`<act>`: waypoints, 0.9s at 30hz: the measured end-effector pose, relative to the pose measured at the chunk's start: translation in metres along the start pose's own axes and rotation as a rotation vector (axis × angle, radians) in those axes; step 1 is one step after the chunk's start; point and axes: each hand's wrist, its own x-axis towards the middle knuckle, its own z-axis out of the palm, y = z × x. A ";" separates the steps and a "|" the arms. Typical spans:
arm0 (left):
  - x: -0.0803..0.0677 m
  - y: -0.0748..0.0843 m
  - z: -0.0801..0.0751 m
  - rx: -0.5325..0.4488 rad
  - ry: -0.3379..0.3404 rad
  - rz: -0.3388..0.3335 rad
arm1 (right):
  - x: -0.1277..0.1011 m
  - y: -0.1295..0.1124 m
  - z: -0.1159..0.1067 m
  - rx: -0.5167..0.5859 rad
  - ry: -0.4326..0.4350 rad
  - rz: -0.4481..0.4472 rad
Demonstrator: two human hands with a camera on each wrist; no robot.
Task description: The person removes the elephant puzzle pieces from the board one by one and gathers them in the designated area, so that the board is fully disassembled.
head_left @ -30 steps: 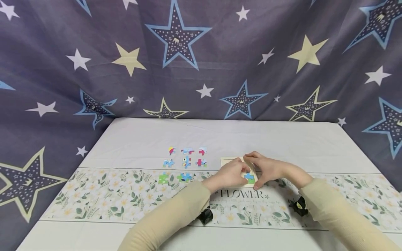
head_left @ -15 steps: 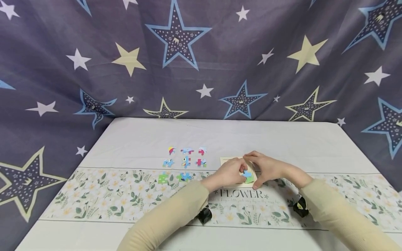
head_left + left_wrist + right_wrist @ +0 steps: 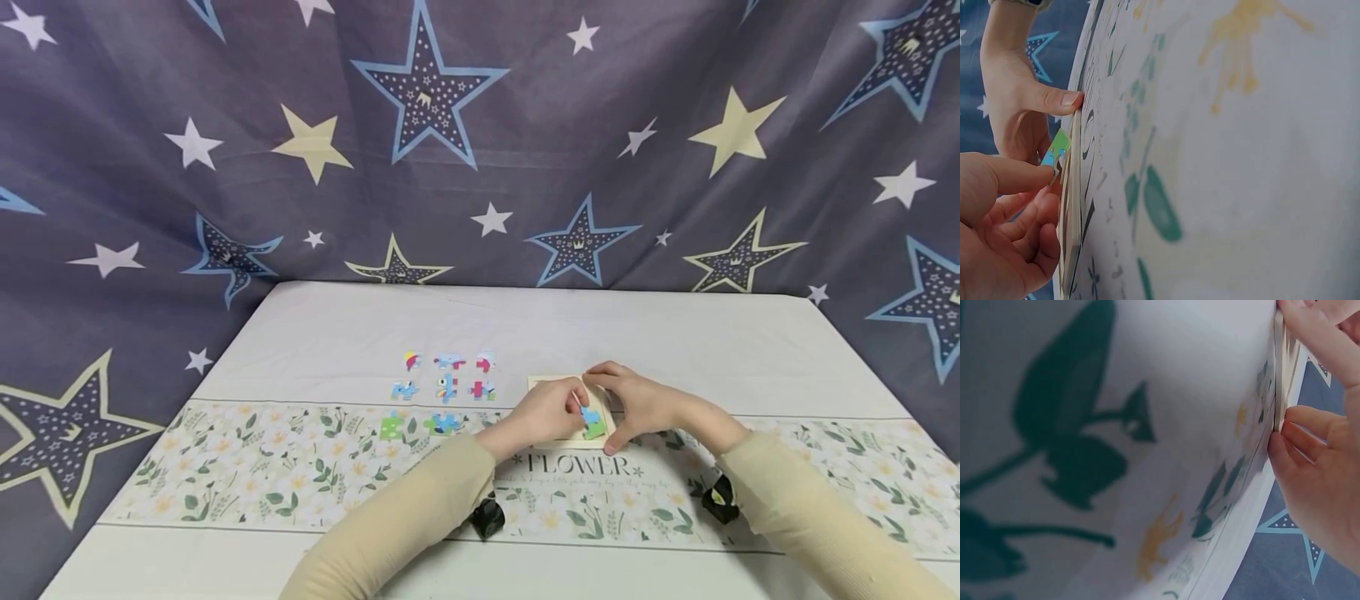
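Note:
Low over the right part of a pale wooden puzzle tray (image 3: 536,383), my left hand (image 3: 546,412) pinches a blue-and-green jigsaw piece (image 3: 594,423) between thumb and finger. The left wrist view shows the piece (image 3: 1057,150) tilted up against the tray's surface, its green end toward the right hand. My right hand (image 3: 647,403) holds the tray's right side, thumb at the near edge and fingers at the far edge. Seen from the right wrist, that hand (image 3: 1322,456) touches the thin tray edge (image 3: 1282,381). The left hand hides much of the tray's middle.
Left of the tray, several loose jigsaw pieces lie in rows, among them a green piece (image 3: 392,427), a blue-green piece (image 3: 444,423) and a red-blue piece (image 3: 482,389). They rest on a white tablecloth (image 3: 322,333) with a flowered band. A starry curtain (image 3: 480,117) hangs behind.
The jigsaw piece lay squarer in the tray's right part a second ago; it has turned and tilted in the left hand's pinch. The right hand has stayed on the tray.

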 end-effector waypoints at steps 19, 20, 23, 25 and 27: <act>-0.008 -0.010 -0.016 -0.124 0.025 -0.050 | 0.002 -0.006 -0.005 -0.040 -0.042 0.048; -0.008 -0.011 -0.017 -0.131 0.026 -0.052 | 0.002 -0.006 -0.005 -0.038 -0.044 0.052; -0.010 -0.015 -0.021 -0.153 0.030 -0.055 | 0.002 -0.006 -0.005 -0.036 -0.049 0.061; -0.012 -0.018 -0.023 -0.163 0.034 -0.052 | 0.002 -0.006 -0.005 -0.039 -0.049 0.067; -0.013 -0.021 -0.026 -0.170 0.037 -0.051 | 0.002 -0.006 -0.004 -0.044 -0.048 0.068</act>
